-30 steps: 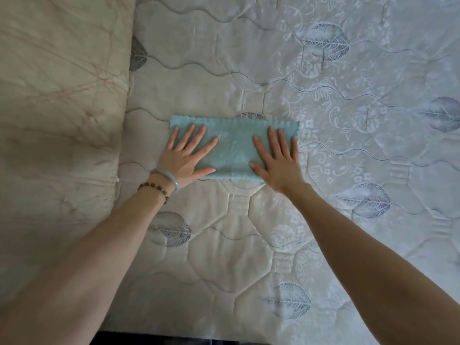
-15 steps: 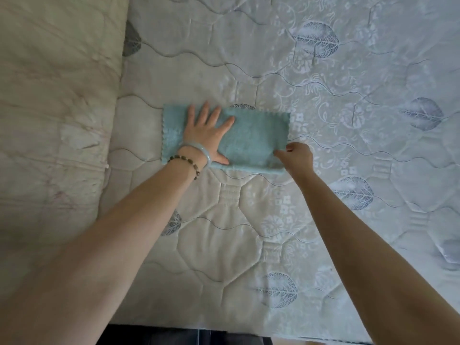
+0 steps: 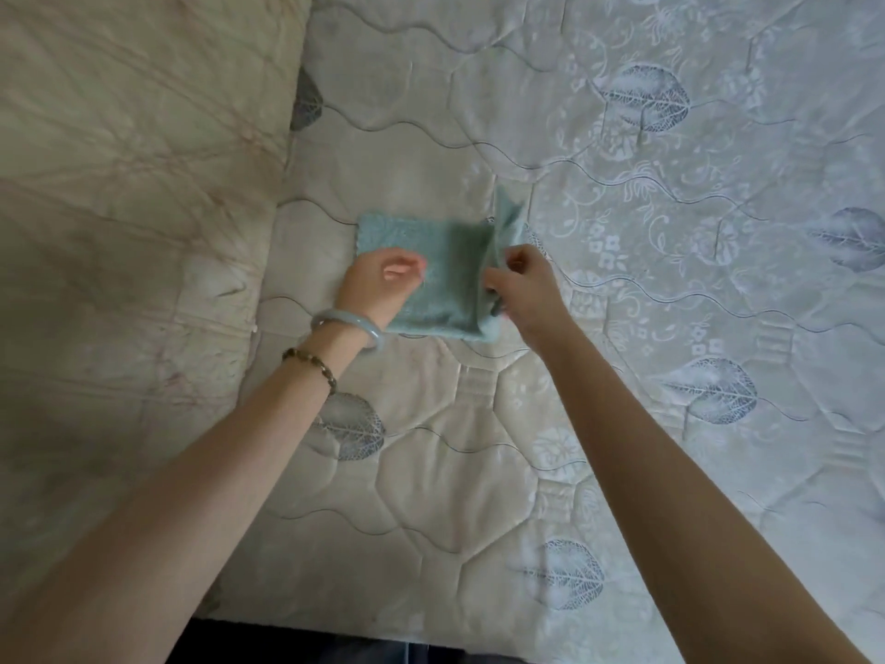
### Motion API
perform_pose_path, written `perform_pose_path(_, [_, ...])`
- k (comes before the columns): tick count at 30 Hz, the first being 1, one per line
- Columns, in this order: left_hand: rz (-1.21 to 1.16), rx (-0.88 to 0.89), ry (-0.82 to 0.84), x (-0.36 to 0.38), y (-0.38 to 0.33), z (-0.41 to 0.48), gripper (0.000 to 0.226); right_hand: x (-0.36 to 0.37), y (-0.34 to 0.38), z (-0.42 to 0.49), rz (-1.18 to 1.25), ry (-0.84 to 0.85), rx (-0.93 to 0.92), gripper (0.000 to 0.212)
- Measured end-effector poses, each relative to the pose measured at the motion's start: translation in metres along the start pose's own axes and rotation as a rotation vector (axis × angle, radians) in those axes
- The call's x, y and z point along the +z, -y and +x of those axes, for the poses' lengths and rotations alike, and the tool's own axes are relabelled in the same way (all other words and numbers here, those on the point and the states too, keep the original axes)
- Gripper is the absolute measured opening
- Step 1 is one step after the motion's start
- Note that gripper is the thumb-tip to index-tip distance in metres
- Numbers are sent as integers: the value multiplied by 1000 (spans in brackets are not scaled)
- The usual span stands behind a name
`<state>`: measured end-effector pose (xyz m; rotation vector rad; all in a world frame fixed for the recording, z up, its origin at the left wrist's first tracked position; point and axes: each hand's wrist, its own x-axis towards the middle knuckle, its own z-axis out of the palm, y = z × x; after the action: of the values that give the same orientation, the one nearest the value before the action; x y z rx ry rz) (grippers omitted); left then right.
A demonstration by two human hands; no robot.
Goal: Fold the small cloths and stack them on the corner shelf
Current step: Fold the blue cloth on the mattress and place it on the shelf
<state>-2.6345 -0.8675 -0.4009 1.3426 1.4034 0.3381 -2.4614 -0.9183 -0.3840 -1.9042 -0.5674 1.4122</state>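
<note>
A small teal cloth [image 3: 445, 280] lies folded into a strip on the quilted mattress [image 3: 479, 472]. My left hand [image 3: 378, 280] rests on the cloth's left part with its fingers curled in; the blur hides whether they pinch the fabric. My right hand [image 3: 522, 285] pinches the cloth's right end, which stands lifted off the mattress and turned over toward the left. The corner shelf is not in view.
A beige padded surface [image 3: 134, 208] rises along the mattress's left side, close to the cloth. The mattress's near edge [image 3: 383, 637] runs along the bottom, with dark fabric below it. Patterned mattress stretches away to the right and far side.
My right hand has raised the cloth's right end and swung it leftward. My left hand, flat on the cloth before, now has its fingers curled.
</note>
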Motion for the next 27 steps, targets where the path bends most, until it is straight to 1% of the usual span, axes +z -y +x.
perform_pose_path(2, [-309, -171, 18, -4, -9, 8, 13, 25, 2, 1, -76, 40, -47, 21])
perform_pose_path(4, [-452, -264, 47, -9, -12, 16, 15, 48, 3, 1, -167, 51, -72, 23])
perform_pose_path(5, [-466, -290, 64, -10, -12, 18, 19, 57, 2, 2, -201, 50, -83, 23])
perform_pose_path(7, [-411, -302, 74, -12, -7, 23, 19, 74, -1, 5, -252, 59, -105, 24])
perform_pose_path(9, [-354, -255, 52, -14, -1, 26, 9, 86, -2, 8, -322, 74, -133, 29])
perform_pose_path(10, [-335, -213, 26, -16, 3, 29, 7, 89, -4, 10, -326, 92, -147, 31])
perform_pose_path(11, [-308, -157, 3, -19, 5, 31, 10, 91, -5, 10, -298, 108, -167, 29])
perform_pose_path(12, [-255, -97, -11, -22, 9, 33, 16, 92, -6, 9, -275, 106, -195, 24])
perform_pose_path(13, [-201, -39, -4, -26, 12, 34, 22, 90, -9, 8, -292, 63, -249, 19])
perform_pose_path(14, [-143, 6, 4, -29, 18, 37, 30, 87, -14, 8, -390, -30, -347, 18])
perform_pose_path(15, [-78, 27, 12, -32, 25, 39, 41, 83, -19, 9, -548, -159, -478, 21])
perform_pose_path(16, [1, 27, 20, -35, 31, 40, 50, 79, -24, 11, -721, -277, -604, 25])
perform_pose_path(17, [77, 26, 26, -37, 35, 40, 54, 75, -29, 14, -863, -339, -696, 33])
perform_pose_path(18, [143, 38, 20, -38, 39, 40, 56, 72, -33, 17, -974, -331, -744, 41])
perform_pose_path(19, [195, 71, 13, -38, 41, 39, 57, 70, -40, 22, -1063, -288, -767, 46])
perform_pose_path(21, [274, 114, -16, -38, 41, 38, 59, 64, -53, 30, -1181, -190, -760, 52])
perform_pose_path(22, [294, 113, -51, -37, 41, 38, 59, 61, -58, 32, -1217, -151, -741, 54])
perform_pose_path(24, [390, 144, -192, -35, 41, 35, 61, 58, -63, 34, -1251, -114, -714, 58])
perform_pose_path(25, [508, 206, -255, -34, 42, 33, 62, 57, -63, 35, -1257, -120, -717, 59])
perform_pose_path(26, [643, 298, -278, -33, 43, 32, 62, 57, -62, 36, -1267, -133, -722, 59])
perform_pose_path(27, [777, 407, -246, -31, 45, 30, 61, 57, -61, 37, -1284, -146, -727, 59])
